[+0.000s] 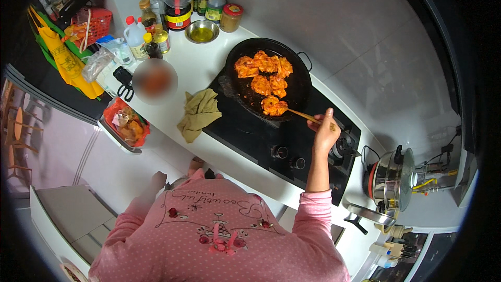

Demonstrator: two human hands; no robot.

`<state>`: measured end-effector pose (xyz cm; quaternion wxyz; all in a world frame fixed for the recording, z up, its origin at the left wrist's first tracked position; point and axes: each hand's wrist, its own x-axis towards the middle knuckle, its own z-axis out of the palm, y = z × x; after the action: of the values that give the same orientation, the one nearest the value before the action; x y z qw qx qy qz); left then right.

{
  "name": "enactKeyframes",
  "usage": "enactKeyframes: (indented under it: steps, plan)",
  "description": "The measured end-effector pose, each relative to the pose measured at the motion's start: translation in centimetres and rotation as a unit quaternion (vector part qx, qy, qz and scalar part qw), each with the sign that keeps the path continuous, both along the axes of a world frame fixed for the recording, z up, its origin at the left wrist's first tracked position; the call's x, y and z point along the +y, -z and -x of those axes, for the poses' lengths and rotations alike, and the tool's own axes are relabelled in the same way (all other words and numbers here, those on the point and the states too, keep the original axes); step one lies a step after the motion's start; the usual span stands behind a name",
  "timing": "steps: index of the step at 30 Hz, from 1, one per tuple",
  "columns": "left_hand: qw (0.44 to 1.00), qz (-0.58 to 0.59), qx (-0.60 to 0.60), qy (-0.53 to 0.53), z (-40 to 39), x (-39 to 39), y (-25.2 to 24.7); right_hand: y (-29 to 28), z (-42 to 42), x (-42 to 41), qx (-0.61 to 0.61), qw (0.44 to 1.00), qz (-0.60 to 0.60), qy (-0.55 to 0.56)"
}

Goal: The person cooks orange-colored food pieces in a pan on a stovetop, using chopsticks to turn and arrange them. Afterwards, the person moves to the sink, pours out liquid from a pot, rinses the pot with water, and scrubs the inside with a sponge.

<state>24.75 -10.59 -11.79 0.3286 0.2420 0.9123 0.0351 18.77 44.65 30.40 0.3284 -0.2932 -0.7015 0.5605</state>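
Note:
My right hand (327,131) grips a pair of wooden chopsticks (303,115). Their tips reach the nearest piece of orange-red, sauce-coated food (273,105) inside a black frying pan (250,103). Several more coated pieces (268,64) lie in the pan, mostly towards its far side. The pan sits on a black glass gas hob (238,133), with a wire loop handle (306,59) on its far right. Away from the pan, my left hand (158,179) hangs low beside my body, in front of the counter; its fingers are too indistinct to read.
An olive cloth (199,113) lies at the hob's left edge. Left of it are a blurred round thing (155,81) and black-handled scissors (125,92). Bottles (148,17) and a metal bowl of oil (202,31) stand behind. A steel pot (393,180) is at right; a lined bin (129,125) hangs at left.

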Motion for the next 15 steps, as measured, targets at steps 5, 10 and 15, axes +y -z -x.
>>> enactKeyframes:
  steps: [5,10,15]
  plan:
    - [1.000,-0.020,0.020,-0.008,-0.2,0.2,-1.0,1.4,0.6,-2.2,0.017,0.998,0.023,-0.052]
    - [0.998,-0.053,0.031,-0.030,0.7,0.8,-1.8,0.8,0.4,-2.6,0.022,0.998,-0.037,-0.055]
    - [0.982,-0.109,-0.033,-0.149,0.4,0.4,-0.1,1.0,0.4,-2.6,0.043,0.970,-0.236,-0.046]
